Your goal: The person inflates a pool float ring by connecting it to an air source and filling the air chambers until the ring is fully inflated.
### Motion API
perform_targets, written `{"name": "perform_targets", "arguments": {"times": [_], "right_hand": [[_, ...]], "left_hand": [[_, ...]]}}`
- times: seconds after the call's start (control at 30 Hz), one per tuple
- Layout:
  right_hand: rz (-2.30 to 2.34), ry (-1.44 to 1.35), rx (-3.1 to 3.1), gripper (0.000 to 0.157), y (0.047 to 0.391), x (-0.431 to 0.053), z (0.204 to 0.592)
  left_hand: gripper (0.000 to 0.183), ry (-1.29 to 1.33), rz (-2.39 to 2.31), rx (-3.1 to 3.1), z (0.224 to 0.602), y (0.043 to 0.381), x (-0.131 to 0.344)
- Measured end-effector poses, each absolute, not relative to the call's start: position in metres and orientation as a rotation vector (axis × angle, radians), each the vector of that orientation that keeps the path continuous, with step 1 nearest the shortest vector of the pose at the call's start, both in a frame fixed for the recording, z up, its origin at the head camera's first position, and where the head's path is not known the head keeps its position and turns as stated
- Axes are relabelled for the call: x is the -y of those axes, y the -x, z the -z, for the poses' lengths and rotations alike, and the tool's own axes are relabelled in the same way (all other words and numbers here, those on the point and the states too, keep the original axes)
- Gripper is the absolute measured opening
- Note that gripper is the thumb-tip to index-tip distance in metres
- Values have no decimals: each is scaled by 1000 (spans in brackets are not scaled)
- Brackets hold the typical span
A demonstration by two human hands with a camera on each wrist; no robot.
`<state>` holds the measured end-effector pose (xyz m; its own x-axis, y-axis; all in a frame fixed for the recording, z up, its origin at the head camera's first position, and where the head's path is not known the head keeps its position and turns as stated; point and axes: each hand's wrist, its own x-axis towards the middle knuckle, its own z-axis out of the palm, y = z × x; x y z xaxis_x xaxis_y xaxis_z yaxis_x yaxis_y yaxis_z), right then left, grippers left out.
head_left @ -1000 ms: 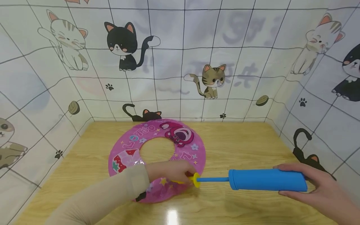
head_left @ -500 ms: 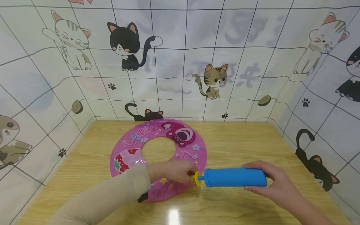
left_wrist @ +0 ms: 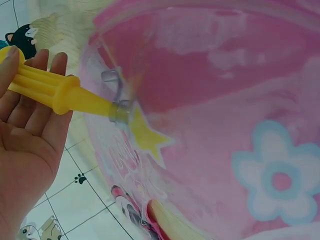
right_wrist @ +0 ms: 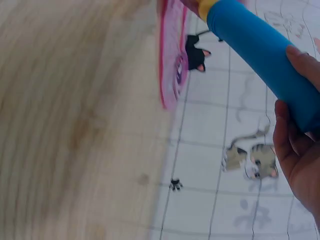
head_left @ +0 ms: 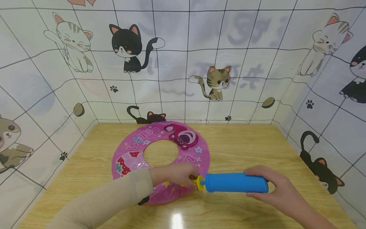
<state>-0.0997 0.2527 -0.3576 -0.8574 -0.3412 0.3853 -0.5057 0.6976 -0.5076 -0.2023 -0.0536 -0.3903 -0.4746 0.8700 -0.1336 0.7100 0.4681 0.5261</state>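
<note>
Pink swim ring (head_left: 160, 159) lay flat and mostly deflated on the wooden table (head_left: 243, 149), toward the left-centre, near the back wall. Printed with a pink bear, a strawberry, stars and flowers.

Blue pump (head_left: 236, 182) lay sideways just right of the ring's near edge, above the table. Yellow nozzle (left_wrist: 55, 92) ran from the pump's left end into the clear valve (left_wrist: 119, 111) on the ring, tip seated in the valve in the left wrist view.

Left hand (head_left: 174, 174) rested over the ring's near rim, fingers wrapped along the yellow nozzle, holding it at the valve. Beige sleeve (head_left: 114, 197) covered the forearm to the wrist.

Right hand (head_left: 274, 187) gripped the right end of the blue pump, thumb on top, fingers curled beneath the barrel. Same grip confirmed in the right wrist view, fingers (right_wrist: 295, 150) round the blue cylinder.

Only a very short bit of blue rod visible between the barrel and the yellow flange (head_left: 200, 183); barrel almost against the flange.

Cat-print tiled sheeting (head_left: 217, 79) lined the back and both side walls. Glare spot on the table's near edge.
</note>
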Motion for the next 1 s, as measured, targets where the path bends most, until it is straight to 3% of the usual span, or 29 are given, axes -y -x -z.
{"name": "perform_targets", "arguments": {"times": [0.23,0.7,1.0], "right_hand": [[-848,-735,2594,64,89,-289,342],[-624,-517,2628,72,74,-340,318],[-678,-501,2657,66,81,-326,319]], "left_hand": [[13,-1323,-541,-2307,390,203,58],[14,-1368,-548,-2250,385,204,71],[46,-1285,-344,-2169,377,206,85]]}}
